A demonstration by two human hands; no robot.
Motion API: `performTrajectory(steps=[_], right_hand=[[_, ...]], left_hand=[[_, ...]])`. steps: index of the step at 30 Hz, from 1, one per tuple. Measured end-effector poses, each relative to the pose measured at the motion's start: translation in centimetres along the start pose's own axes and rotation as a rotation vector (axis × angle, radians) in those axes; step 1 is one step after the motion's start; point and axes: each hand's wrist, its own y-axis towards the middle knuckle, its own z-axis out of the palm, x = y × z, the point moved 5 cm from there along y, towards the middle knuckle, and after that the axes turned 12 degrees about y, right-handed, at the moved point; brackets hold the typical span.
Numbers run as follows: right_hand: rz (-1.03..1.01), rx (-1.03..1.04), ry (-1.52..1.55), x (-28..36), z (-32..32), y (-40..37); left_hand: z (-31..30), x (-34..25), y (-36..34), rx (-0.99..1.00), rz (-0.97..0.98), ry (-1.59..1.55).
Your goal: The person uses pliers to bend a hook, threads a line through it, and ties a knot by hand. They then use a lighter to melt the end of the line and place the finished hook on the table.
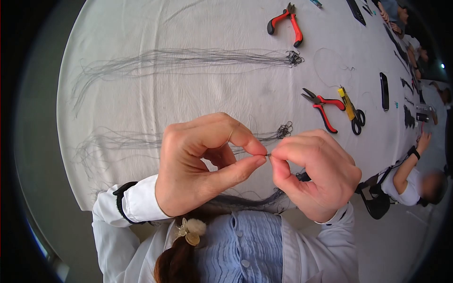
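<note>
Both hands meet in front of the chest, fingertips nearly touching. My left hand [207, 162] pinches one end of a tiny dark piece [268, 154] between thumb and forefinger. On its other end, the thumb and forefinger of my right hand [316, 172] are closed. The piece is too small to make out. Just beyond the hands lies a bundle of thin dark strands [127, 140] with small hooks or rings [284, 129] at its right end; my left hand partly hides it. More dark strands [245, 202] lie below the hands, near the table's edge.
Farther up the white-covered table [212, 28] lies another strand bundle [188, 57]. Red-handled pliers [286, 23], a second pair [324, 107], yellow-and-black scissors [352, 111] and a black phone [384, 91] lie to the right. Another person [410, 181] sits at the right edge.
</note>
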Motion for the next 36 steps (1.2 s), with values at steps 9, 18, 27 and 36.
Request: performTrajectory(steps=[9,18,27,36], right_hand=[[0.219,-0.042,0.136,-0.5,-0.2,-0.3],[0.050,0.028,0.051,-0.1,-0.2,-0.4],[-0.263,0.073,-0.194,1.2,0.3,-0.6],[-0.410,0.291,-0.418,2.5,1.7,-1.4]], left_hand=[[-0.1,-0.1,-0.1,0.059,-0.046,0.042],[-0.1,-0.8,-0.3,0.061,0.050,0.168],[0.0,0.0,-0.3,0.099,-0.117,0.080],[1.0,0.0,-0.4,0.158,0.058,0.262]])
